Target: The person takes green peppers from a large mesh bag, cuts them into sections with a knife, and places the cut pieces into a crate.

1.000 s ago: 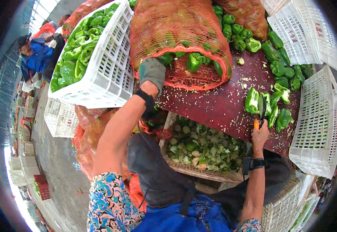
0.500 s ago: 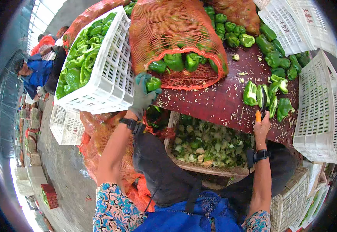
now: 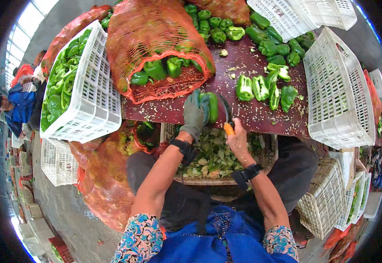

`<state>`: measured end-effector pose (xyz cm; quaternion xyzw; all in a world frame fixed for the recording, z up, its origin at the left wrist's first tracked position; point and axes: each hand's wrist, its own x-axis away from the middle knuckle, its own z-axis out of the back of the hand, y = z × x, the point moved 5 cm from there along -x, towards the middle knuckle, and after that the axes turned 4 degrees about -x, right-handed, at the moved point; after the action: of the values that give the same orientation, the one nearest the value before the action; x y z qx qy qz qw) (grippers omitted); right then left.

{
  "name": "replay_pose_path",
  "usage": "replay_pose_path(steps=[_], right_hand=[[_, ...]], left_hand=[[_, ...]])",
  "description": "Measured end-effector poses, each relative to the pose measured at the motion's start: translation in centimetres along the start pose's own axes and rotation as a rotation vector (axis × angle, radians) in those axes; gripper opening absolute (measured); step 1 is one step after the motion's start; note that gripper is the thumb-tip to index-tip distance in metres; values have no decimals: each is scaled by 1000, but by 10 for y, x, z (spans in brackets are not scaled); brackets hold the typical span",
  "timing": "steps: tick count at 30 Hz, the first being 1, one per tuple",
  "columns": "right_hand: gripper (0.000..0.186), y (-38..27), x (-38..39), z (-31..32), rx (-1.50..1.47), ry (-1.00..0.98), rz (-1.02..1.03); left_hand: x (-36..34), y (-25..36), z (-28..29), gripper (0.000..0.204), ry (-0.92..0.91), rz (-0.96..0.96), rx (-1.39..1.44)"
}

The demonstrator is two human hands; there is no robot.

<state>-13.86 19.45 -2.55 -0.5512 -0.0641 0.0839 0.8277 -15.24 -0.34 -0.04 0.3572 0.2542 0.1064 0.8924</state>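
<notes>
Just over the near edge of the dark red tabletop (image 3: 164,111), my left hand (image 3: 195,116), in a grey-green glove, grips a green bell pepper (image 3: 213,108). My right hand (image 3: 240,139) is bare and closed round the orange handle of a knife (image 3: 229,129). Its dark, curved blade stands up right beside the pepper; whether it touches cannot be made out. Cut pepper pieces (image 3: 260,88) with pale insides lie on the table to the right. An orange mesh sack (image 3: 160,37) with its mouth towards me holds whole peppers (image 3: 155,69).
A white crate (image 3: 95,87) of cut peppers leans at the left. Another white crate (image 3: 342,94) stands at the right. More whole peppers (image 3: 267,47) sit at the back. Below the table edge is a bin (image 3: 213,180) of green scraps. Pale seeds dot the tabletop.
My left hand has carried a pepper from the sack's mouth towards the table's near edge. My right hand has brought the knife left from the cut pieces to the pepper. The view has shifted right.
</notes>
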Motion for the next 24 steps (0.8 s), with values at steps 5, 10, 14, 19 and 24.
replay_pose_path(steps=[5,10,14,19,24], right_hand=[[41,-17,7,-4,-13,18,160],[42,-38,9,-8,124,0,246],[36,-43,4,-11,199,9,226],[33,-48,-2,-10,331,-33,230],[32,-41,-14,-23,545,-183,-8]], left_hand=[[7,2,-2,38,83,62,-188],[6,6,-8,48,25,149,-203],[5,15,-9,55,16,212,-201],[4,25,-8,50,24,272,-157],[1,21,-15,45,37,219,-188]])
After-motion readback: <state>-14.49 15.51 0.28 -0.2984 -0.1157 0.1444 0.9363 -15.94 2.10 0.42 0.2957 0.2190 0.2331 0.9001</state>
